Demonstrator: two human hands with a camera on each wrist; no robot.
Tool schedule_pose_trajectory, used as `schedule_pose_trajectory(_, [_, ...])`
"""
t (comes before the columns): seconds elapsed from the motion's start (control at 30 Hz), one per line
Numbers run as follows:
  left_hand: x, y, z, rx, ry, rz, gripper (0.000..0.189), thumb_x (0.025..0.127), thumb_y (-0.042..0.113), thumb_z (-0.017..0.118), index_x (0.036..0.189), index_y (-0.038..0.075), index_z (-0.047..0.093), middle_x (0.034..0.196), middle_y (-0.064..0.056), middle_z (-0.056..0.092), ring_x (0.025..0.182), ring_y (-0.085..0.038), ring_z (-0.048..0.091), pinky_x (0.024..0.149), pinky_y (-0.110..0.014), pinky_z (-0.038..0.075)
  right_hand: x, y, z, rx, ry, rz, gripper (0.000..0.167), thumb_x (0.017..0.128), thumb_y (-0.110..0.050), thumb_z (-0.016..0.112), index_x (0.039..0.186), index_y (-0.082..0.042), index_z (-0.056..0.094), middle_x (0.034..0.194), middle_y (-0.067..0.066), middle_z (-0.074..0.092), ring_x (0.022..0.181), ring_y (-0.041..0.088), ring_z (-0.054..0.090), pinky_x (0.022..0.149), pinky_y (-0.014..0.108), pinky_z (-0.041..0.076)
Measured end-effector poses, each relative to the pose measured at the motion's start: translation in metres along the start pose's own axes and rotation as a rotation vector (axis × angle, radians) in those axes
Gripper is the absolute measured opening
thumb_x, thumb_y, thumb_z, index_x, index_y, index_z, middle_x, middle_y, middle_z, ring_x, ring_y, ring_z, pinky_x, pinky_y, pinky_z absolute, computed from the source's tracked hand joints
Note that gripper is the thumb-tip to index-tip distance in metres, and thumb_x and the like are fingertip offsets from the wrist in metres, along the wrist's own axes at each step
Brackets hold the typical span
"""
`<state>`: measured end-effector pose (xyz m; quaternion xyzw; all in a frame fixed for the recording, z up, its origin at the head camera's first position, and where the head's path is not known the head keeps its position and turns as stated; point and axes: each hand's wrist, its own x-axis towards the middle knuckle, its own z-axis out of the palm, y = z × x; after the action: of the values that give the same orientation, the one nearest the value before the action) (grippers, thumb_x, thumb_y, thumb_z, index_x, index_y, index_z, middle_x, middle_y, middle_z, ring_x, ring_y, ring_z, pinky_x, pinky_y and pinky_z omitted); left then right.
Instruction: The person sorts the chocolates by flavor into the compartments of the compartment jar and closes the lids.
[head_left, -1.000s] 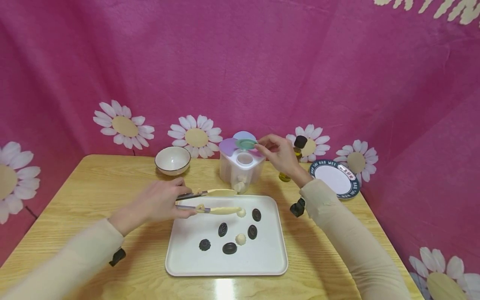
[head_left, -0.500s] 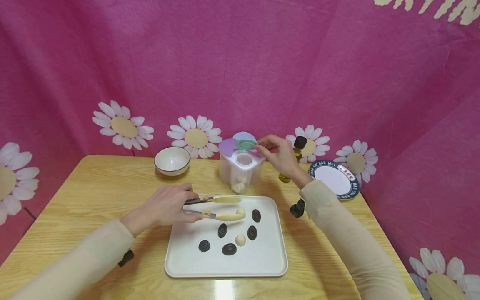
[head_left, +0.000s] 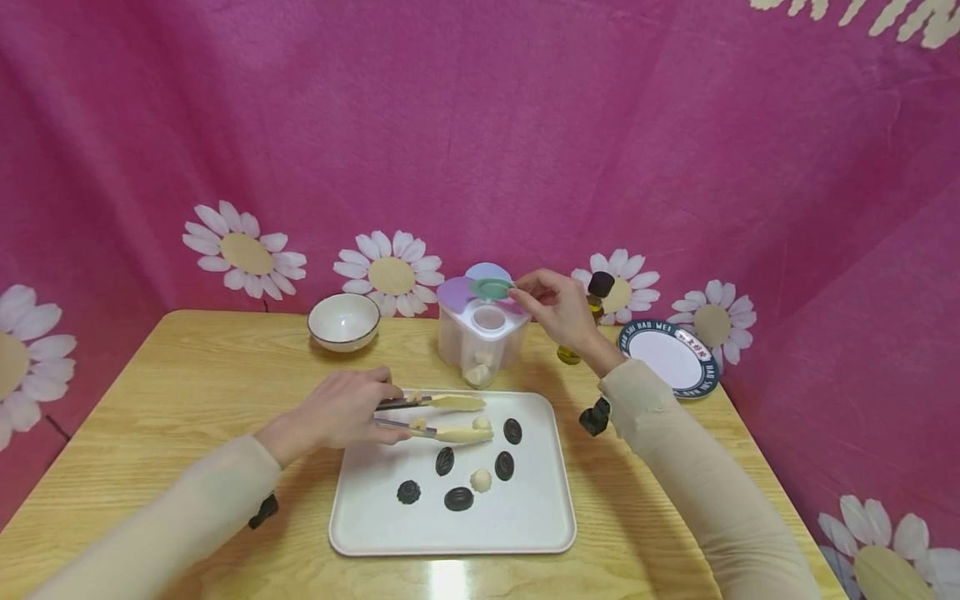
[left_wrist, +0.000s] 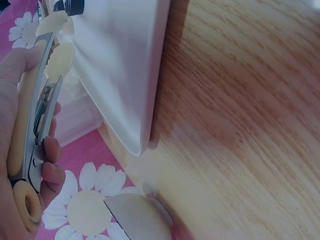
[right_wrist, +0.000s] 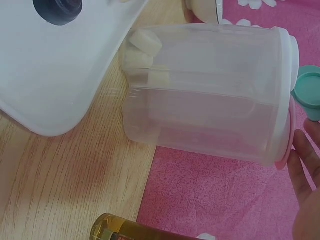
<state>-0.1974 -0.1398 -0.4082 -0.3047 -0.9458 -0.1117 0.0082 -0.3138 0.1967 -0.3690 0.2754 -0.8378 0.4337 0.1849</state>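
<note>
My left hand [head_left: 337,412] grips a pair of tongs [head_left: 457,435] with pale yellow tips and metal arms. The tips stand apart over the back of the white tray [head_left: 525,521], with a small white chocolate [head_left: 482,423] between them. Dark chocolates [head_left: 459,498] and another white one [head_left: 481,480] lie on the tray. Behind it stands a clear container [head_left: 459,337] with petal-shaped lids; pale pieces [right_wrist: 145,42] lie at its bottom. Between thumb and fingers, my right hand [head_left: 562,308] pinches the raised green lid [head_left: 491,288], leaving the round front opening uncovered.
A white bowl [head_left: 345,322] sits at the back left of the wooden table [head_left: 187,367]. Right of the container are an oil bottle [head_left: 597,293] with a black cap and a dark-rimmed plate [head_left: 667,358]. A pink flowered cloth [head_left: 480,125] hangs behind.
My left hand has moved right and slightly toward me with the tongs, bringing their tips around the white chocolate. The right hand and the green lid stay in place.
</note>
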Motion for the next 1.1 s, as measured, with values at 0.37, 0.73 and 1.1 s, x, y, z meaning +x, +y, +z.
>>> schedule_pose_trajectory(0.37, [-0.001,-0.001,0.004,-0.027,0.003,0.036,0.042,0.085,0.05,0.085,0.107,0.014,0.082,0.087,0.003,0.061,0.065,-0.006,0.045,0.057,-0.022,0.033,-0.001,-0.001,0.0,-0.01,-0.013,0.011,0.016,0.095,-0.013,0.079,0.106,-0.002,0.077,0.094,0.015,0.079,0.079,0.021,0.069,0.069,0.015,0.054])
schedule_pose_trajectory(0.73, [-0.002,-0.001,-0.005,-0.015,0.055,0.046,0.039,0.084,0.045,0.086,0.108,0.014,0.082,0.089,0.003,0.063,0.067,-0.006,0.047,0.059,-0.023,0.037,-0.002,0.0,-0.001,-0.011,-0.006,0.015,0.016,0.096,-0.014,0.078,0.106,-0.003,0.077,0.093,0.016,0.079,0.079,0.02,0.069,0.069,0.015,0.054])
schedule_pose_trajectory(1.1, [-0.001,-0.005,-0.003,-0.005,0.051,0.041,0.042,0.084,0.048,0.086,0.109,0.014,0.082,0.087,0.004,0.059,0.066,-0.007,0.044,0.057,-0.022,0.033,-0.001,-0.001,-0.002,-0.025,-0.017,0.018,0.016,0.096,-0.013,0.078,0.108,-0.002,0.077,0.096,0.016,0.079,0.081,0.023,0.07,0.07,0.015,0.054])
